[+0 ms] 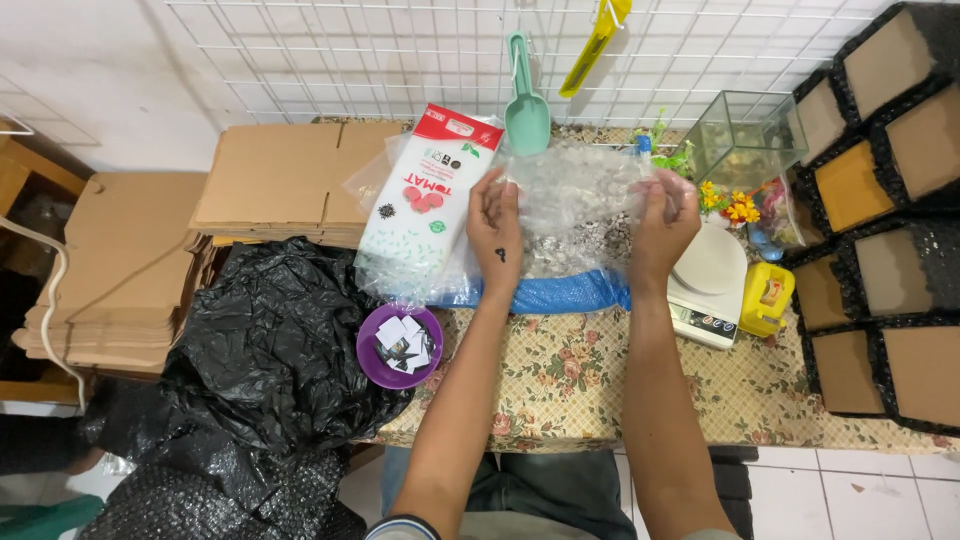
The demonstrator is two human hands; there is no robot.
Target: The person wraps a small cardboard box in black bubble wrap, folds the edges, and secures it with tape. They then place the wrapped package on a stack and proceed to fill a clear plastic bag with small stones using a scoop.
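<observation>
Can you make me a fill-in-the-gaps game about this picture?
1. Both hands, left hand and right hand, hold a clear crinkly plastic ____.
2. The small round purple bowl sits on the flowery tablecloth beside a crumpled ____ plastic sheet.
3. The mint-green plastic scoop hangs on the white wire ____.

Missing words: bag; black; grid

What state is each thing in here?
Clear bag: held up, gripped by left hand and right hand.
Purple bowl: holds small packets.
Scoop: hanging on grid.
Glass tank: looks empty.
Cardboard: flat, stacked.
Scale: pan bare.
</observation>
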